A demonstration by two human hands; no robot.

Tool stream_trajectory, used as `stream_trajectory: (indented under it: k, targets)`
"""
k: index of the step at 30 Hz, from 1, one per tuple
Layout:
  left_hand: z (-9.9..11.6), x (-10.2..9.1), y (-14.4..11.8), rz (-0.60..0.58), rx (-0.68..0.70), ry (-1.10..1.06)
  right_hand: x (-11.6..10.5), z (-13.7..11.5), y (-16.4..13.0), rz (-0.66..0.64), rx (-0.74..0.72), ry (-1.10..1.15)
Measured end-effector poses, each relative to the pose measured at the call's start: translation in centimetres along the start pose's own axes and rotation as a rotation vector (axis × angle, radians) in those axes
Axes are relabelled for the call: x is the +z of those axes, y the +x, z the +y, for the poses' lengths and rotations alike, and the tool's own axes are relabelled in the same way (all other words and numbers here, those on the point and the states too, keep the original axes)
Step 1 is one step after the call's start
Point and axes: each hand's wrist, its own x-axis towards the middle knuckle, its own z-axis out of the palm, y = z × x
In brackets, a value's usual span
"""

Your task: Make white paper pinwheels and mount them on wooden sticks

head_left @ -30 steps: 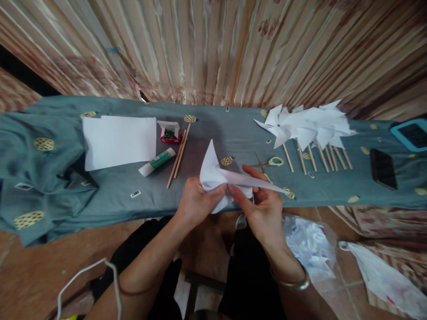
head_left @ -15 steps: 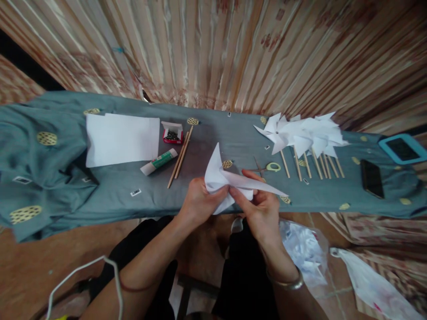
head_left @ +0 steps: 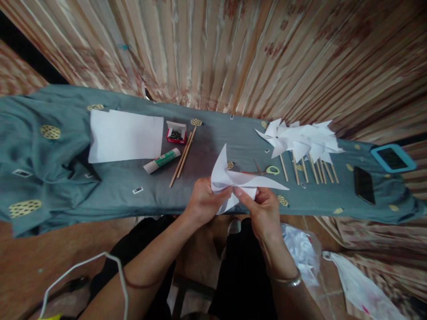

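Note:
A white paper pinwheel (head_left: 222, 173) with curved points is held up between both hands at the table's near edge. My left hand (head_left: 204, 200) grips its left side, thumb pressed toward the centre. On the right side my right hand (head_left: 262, 204) is closed on the paper, its thumb meeting the left thumb at the middle. The fingers behind the paper are mostly hidden. Just beyond my right hand lie scissors (head_left: 272, 170) with a pale green handle, partly covered by the paper.
White paper sheets (head_left: 126, 135), a glue stick (head_left: 162, 160), an open red box of small dark pins (head_left: 176, 133) and wooden sticks (head_left: 183, 156) lie left. Several pinwheels on sticks (head_left: 307, 140), a dark phone (head_left: 364, 185) and a blue-framed device (head_left: 393, 158) lie right. A plastic bag (head_left: 302, 253) sits below.
The pinwheel's right-hand point has been pressed in closer to the centre and the two thumbs now meet there. The camera view has shifted slightly.

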Motion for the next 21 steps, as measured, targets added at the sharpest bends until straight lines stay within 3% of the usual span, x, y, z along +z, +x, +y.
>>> stream_trajectory:
  k: [6,21]
  targets:
    - [0.59,0.03,-0.19,0.029,0.02,0.136,0.1,-0.14,-0.23,0.003,-0.016,-0.049]
    - [0.73,-0.14,-0.28,0.034,0.095,0.234,0.45,-0.45,-0.25,0.036,-0.018,-0.038]
